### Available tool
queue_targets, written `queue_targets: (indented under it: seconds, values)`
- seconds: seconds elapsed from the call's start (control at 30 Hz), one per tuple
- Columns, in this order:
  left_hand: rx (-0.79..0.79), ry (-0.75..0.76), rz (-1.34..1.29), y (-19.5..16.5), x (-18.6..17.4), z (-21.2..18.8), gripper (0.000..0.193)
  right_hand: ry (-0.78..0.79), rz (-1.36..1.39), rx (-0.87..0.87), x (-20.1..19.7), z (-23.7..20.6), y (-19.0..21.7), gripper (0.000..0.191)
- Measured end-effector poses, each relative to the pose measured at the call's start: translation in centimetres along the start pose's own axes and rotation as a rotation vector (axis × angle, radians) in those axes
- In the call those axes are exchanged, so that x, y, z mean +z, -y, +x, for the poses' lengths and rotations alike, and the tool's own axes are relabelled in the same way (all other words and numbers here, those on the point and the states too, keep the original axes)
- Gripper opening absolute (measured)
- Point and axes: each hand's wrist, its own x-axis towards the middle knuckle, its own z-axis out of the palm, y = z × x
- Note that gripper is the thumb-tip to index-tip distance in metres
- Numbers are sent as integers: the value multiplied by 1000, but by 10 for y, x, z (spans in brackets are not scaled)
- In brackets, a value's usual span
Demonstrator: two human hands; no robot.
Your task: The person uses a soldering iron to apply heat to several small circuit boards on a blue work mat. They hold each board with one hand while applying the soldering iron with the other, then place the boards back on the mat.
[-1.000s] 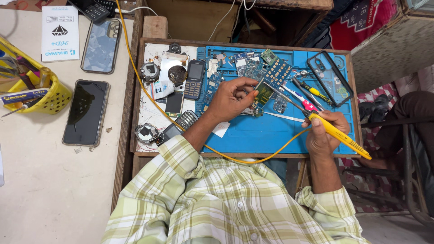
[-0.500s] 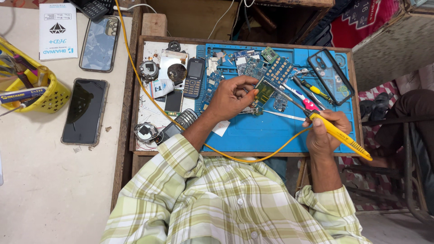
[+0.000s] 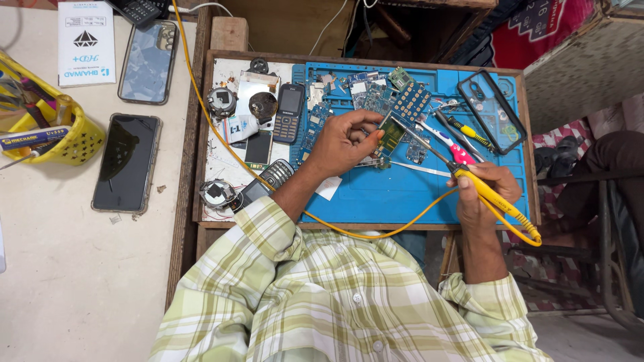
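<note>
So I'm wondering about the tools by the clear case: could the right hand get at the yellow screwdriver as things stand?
Probably not right away. The right hand is full, gripping the soldering iron. The screwdriver lies close above it on the mat with nothing covering it.

A single camera, worn on the person's head, looks almost straight down from above and slightly behind the shoulders. The checked shirt [image 3: 335, 302] fills the bottom edge of the view, so the lens sits close to the body, with both forearms reaching away from it up the picture. The wooden tray [image 3: 201, 134] with its blue mat [image 3: 389, 194] lies centred, near enough to show small parts. The pale tabletop [image 3: 60, 268] runs along the left edge; floor shows at the right. No second view shares the scene.
</note>
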Motion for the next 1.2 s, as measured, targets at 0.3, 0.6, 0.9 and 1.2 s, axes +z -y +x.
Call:
queue_targets:
  seconds: [0.3,0.6,0.9,1.2]
  values:
    - [-12,-1,-4,-2,0,2,30,4,-56,-30,1,2,1,26]
    - [-22,11,10,-3,0,2,29,-40,31,-31,2,3,-2,27]
    - [-4,0,8,3,0,2,30,-175,286,26,-7,0,-16,29]
    - [7,-23,-80,4,2,3,32,-351,542,167,-24,0,-31,25]
